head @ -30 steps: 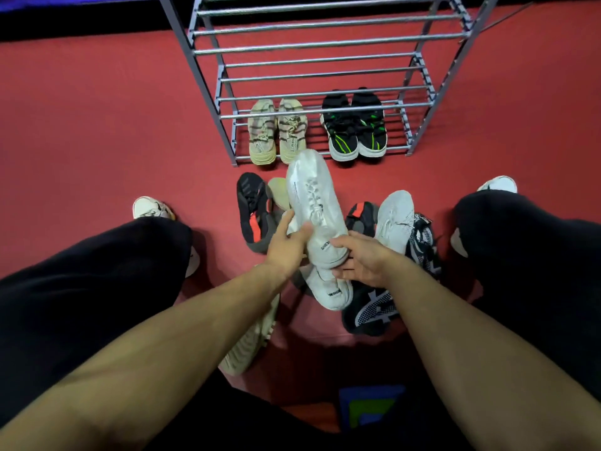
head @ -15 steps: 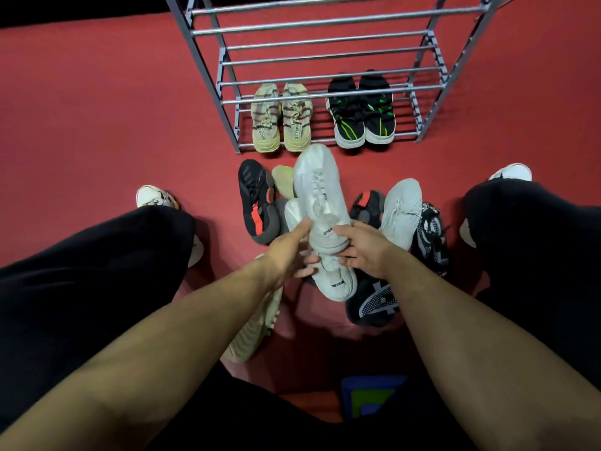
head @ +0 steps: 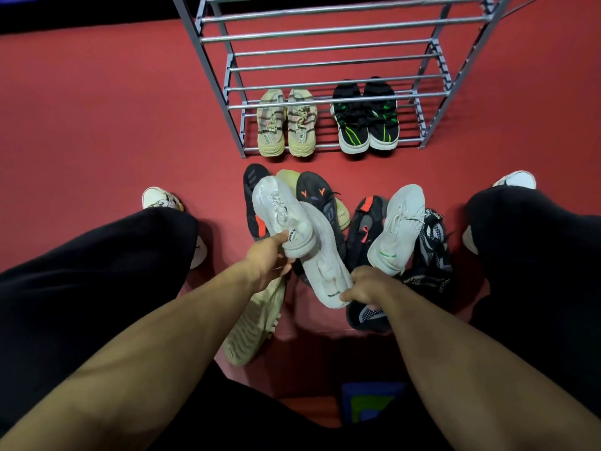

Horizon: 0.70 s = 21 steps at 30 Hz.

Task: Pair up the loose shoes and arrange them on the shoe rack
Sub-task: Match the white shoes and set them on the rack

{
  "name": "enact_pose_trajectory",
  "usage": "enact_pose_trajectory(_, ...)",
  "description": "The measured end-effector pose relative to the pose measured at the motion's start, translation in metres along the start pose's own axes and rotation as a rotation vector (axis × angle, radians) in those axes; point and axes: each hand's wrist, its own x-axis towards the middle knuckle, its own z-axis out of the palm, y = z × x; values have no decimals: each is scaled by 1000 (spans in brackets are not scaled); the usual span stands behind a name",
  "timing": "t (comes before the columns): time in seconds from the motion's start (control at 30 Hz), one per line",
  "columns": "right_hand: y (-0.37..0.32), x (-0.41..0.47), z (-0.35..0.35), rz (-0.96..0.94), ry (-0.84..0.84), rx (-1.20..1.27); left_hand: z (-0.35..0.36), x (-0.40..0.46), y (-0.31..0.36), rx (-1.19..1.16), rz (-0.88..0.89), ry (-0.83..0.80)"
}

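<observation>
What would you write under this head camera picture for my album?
Left hand and right hand each hold a white shoe.

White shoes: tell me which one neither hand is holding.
The white shoe with the green heel mark, lying on the dark shoes at right. The left hand grips one white shoe and the right hand grips another.

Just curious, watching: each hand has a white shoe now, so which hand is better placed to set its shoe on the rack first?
Probably the left hand: its white shoe is raised, toe pointing toward the shoe rack. The right hand holds its shoe lower.
</observation>
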Motion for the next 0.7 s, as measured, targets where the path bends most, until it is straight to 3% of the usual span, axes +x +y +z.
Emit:
enact_pose_trajectory(0.07, -3, -2, 0, -30, 22, 40, -2, 0, 4, 4, 13, 14)
enact_pose_trajectory(0.13, -7, -1, -5, -41, 84, 239, -3, 1, 8, -19, 26, 31)
enact_pose_trajectory(0.23, -20, 1, -25, -29, 272, 733, -5, 2, 15, -107, 69, 57)
enact_pose_trajectory(0.33, -33, -3, -44, -61, 264, 1158, -7, 6, 26, -160, 144, 54)
enact_pose_trajectory(0.4, -40, -7, -48, -138, 196, 1266, -9, 8, 35, -109, 225, 68)
enact_pose_trajectory(0.5, -55, -8, -56, -267, 225, 1345, -12, 8, 56, -60, 389, 154)
enact_pose_trajectory(0.7, -103, -5, -105, -427, 222, 1401, -1, 16, 107, -162, 523, 218)
